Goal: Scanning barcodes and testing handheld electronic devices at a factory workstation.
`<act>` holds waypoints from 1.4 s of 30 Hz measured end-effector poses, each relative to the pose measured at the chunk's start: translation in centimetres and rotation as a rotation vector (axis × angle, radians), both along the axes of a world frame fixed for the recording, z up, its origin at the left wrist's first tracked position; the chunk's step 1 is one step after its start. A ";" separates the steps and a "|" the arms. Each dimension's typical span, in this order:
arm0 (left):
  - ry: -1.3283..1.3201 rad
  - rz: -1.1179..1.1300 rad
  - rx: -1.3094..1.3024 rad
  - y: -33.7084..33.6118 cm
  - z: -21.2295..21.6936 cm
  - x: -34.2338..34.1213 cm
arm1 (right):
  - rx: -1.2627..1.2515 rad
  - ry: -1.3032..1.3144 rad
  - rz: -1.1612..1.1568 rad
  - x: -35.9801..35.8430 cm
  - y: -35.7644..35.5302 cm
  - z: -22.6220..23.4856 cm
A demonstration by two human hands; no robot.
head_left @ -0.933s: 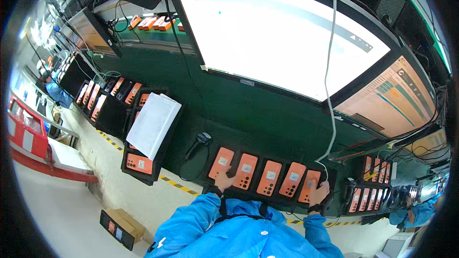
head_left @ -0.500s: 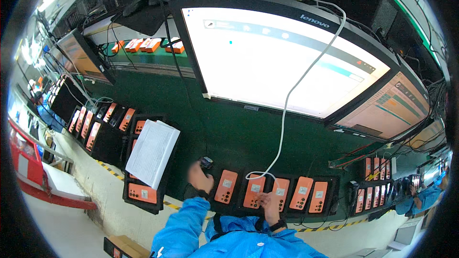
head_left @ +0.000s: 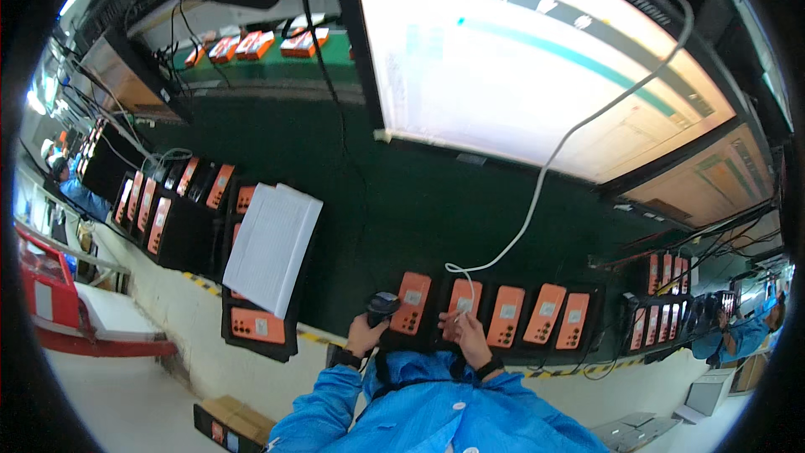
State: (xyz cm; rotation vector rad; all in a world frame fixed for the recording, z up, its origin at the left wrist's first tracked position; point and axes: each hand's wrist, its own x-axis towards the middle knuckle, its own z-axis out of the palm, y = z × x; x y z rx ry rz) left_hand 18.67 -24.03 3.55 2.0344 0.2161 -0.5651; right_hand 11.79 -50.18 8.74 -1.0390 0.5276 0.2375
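My left hand [head_left: 366, 336] is wrapped round a black handheld scanner [head_left: 383, 305], its head pointing toward the row of orange devices. These are flat and phone-like, each with a pale label and dark round spots. The leftmost device [head_left: 412, 302] lies just right of the scanner. Over the lower part of the second device [head_left: 463, 294] is my right hand [head_left: 470, 338], fingers pinched at the end of a white cable [head_left: 537, 201]. The fingers hide the cable's tip, so whether it is plugged in cannot be seen. More orange devices [head_left: 506, 316] continue to the right in a black tray.
A large monitor [head_left: 537, 75] stands behind the green bench [head_left: 402, 210]. Left of my hands, a paper stack [head_left: 272, 243] rests on black trays of orange devices [head_left: 258, 325]. Another group of devices [head_left: 658, 325] and a blue-sleeved person [head_left: 742, 340] are at far right.
My left hand has closed round the scanner, which was beyond its fingers before. My right hand has come to the cable's end. The view has shifted, and the monitor shows a different page.
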 end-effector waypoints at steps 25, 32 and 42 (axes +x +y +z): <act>-0.054 -0.083 0.221 -4.8 -0.1 -3.3 | -0.015 0.051 0.047 -0.7 0.2 -2.6; -0.089 -0.103 0.254 -5.3 0.0 -2.7 | 0.010 0.100 0.007 -0.2 -0.4 -1.8; -0.077 -0.117 0.211 -3.5 -0.2 -1.4 | -0.008 0.129 -0.058 -0.6 -1.7 -2.0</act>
